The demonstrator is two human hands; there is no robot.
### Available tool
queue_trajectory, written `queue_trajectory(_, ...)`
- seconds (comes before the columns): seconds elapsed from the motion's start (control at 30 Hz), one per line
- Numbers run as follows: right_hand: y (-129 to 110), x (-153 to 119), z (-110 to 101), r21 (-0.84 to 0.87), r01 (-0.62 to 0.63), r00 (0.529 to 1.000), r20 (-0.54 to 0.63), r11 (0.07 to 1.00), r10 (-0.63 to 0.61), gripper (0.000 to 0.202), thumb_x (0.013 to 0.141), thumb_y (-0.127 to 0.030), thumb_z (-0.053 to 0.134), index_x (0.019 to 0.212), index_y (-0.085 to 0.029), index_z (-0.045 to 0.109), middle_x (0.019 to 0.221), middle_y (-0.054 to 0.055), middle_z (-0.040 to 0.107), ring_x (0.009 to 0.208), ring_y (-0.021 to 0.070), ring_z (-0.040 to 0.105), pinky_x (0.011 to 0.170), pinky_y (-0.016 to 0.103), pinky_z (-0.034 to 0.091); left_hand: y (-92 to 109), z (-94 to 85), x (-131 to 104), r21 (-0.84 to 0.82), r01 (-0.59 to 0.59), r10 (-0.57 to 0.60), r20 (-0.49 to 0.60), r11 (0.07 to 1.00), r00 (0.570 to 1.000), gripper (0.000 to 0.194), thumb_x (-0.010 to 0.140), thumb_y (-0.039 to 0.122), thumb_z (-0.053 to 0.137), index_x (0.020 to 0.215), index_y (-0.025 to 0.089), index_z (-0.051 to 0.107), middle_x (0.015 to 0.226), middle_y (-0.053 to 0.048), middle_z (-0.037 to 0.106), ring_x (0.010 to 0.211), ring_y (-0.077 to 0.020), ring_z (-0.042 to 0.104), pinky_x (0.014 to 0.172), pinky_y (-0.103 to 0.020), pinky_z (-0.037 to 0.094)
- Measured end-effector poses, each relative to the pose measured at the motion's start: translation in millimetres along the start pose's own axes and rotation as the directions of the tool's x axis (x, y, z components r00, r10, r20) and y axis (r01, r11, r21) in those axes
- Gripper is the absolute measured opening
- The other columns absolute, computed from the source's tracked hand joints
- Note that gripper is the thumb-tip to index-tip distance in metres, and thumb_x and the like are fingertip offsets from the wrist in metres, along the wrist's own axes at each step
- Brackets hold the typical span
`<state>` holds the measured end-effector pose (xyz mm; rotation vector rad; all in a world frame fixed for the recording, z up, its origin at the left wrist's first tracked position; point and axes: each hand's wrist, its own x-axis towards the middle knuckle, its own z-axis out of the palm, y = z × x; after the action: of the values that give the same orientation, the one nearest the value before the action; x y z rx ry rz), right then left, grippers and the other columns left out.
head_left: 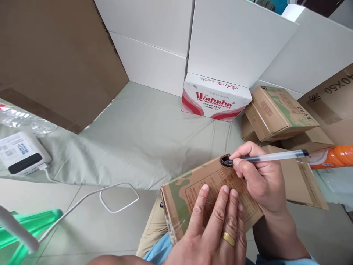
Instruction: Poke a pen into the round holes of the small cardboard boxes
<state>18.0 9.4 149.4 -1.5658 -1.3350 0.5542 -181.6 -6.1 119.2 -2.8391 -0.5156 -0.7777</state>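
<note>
A brown cardboard box (190, 180) with green camouflage patches and a printed panel rests over my lap, tilted. My left hand (217, 224), with a gold ring, lies flat across its top face, fingers spread. Between the fingers of my right hand (259, 180) is a pen (275, 156) with a clear barrel and black end. Its tip touches a dark, blackened ring-like mark or hole (226, 160) at the box's far corner. I cannot tell whether that spot is ink or a cut-out.
Ahead on the cloth-covered table (149, 136) stands a white and red Wahaha water carton (215, 97). Stacked cardboard boxes (281, 110) and an orange bottle (333, 156) are at right. A large carton (55, 55), a power bank (24, 154) and a white cable (79, 202) are at left.
</note>
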Motion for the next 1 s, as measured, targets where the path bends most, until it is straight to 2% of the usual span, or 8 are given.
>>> queue_trajectory(0.1, 0.8, 1.9, -0.1, -0.014, -0.021, 1.000, 0.019, 1.000, 0.021, 0.014, 0.100, -0.025, 0.062, 0.087, -0.022, 0.068, 0.064, -0.005, 0.056, 0.056, 0.0117, 0.050, 0.055, 0.026, 0.040, -1.8, 0.9, 0.1, -0.002, -0.010, 0.010, 0.005, 1.000, 1.000, 0.043, 0.109, 0.044, 0.059, 0.138, 0.016, 0.072, 0.150, -0.010, 0.071, 0.142, -0.0289, 0.062, 0.136, -0.056, 0.031)
queue_trajectory(0.17, 1.1, 3.5, 0.0, -0.020, -0.031, 0.999, 0.024, 0.999, 0.031, 0.015, 0.100, -0.025, 0.062, 0.087, -0.022, 0.068, 0.064, -0.005, 0.056, 0.056, 0.0115, 0.049, 0.054, 0.026, 0.040, -2.2, 1.1, 0.1, -0.010, -0.006, 0.006, 0.000, 1.000, 1.000, 0.041, 0.108, 0.042, 0.059, 0.138, 0.016, 0.072, 0.150, -0.010, 0.071, 0.141, -0.0288, 0.062, 0.135, -0.055, 0.033)
queue_trajectory(0.37, 1.9, 3.3, -1.2, -0.011, -0.031, 0.999, 0.018, 0.999, 0.031, 0.017, 0.098, -0.020, 0.060, 0.082, -0.022, 0.065, 0.061, -0.006, 0.052, 0.054, 0.0104, 0.044, 0.052, 0.026, 0.036, -2.2, 2.7, 1.3, -0.036, -0.003, 0.003, -0.009, 0.999, 1.000, 0.040, 0.109, 0.040, 0.059, 0.138, 0.016, 0.072, 0.148, -0.009, 0.072, 0.141, -0.0296, 0.062, 0.139, -0.062, 0.018)
queue_trajectory(0.53, 3.9, -1.2, -3.3, -0.030, -0.028, 0.998, -0.053, 0.999, 0.026, 0.019, 0.096, -0.017, 0.058, 0.078, -0.023, 0.063, 0.062, -0.005, 0.050, 0.055, 0.0107, 0.042, 0.050, 0.026, 0.032, -3.8, 1.6, 2.0, -0.061, 0.020, -0.020, -0.001, 0.998, 1.000, 0.040, 0.109, 0.040, 0.058, 0.138, 0.016, 0.072, 0.149, -0.008, 0.072, 0.141, -0.0278, 0.062, 0.141, -0.060, 0.013)
queue_trajectory(0.73, 5.2, -4.0, -3.8, -0.114, -0.020, 0.984, -0.179, 0.993, -0.001, 0.022, 0.093, -0.018, 0.058, 0.072, -0.023, 0.061, 0.063, -0.003, 0.053, 0.056, 0.0121, 0.043, 0.051, 0.028, 0.033, -3.8, -1.5, 2.0, -0.053, 0.008, -0.008, 0.009, 0.999, 1.000, 0.041, 0.109, 0.042, 0.059, 0.139, 0.017, 0.072, 0.150, -0.008, 0.071, 0.142, -0.0272, 0.062, 0.133, -0.051, 0.035)
queue_trajectory(0.9, 4.3, -3.9, -0.8, -0.167, 0.013, 0.962, -0.267, 0.986, -0.058, 0.017, 0.094, -0.019, 0.060, 0.079, -0.023, 0.066, 0.062, -0.004, 0.053, 0.053, 0.0120, 0.044, 0.052, 0.028, 0.036, -3.3, -0.9, 1.2, -0.050, 0.014, -0.014, 0.001, 0.999, 1.000, 0.041, 0.110, 0.040, 0.057, 0.140, 0.017, 0.071, 0.150, -0.007, 0.071, 0.142, -0.0277, 0.062, 0.134, -0.054, 0.032)
queue_trajectory(1.0, 6.0, -4.9, 0.8, -0.089, 0.039, 0.972, -0.229, 0.995, -0.059, 0.013, 0.098, -0.023, 0.063, 0.086, -0.023, 0.069, 0.064, -0.005, 0.053, 0.056, 0.0124, 0.047, 0.054, 0.028, 0.038, -2.9, 0.0, -0.5, -0.031, 0.001, -0.001, 0.006, 1.000, 1.000, 0.042, 0.110, 0.041, 0.057, 0.141, 0.017, 0.070, 0.152, -0.008, 0.070, 0.143, -0.0290, 0.061, 0.133, -0.055, 0.035)
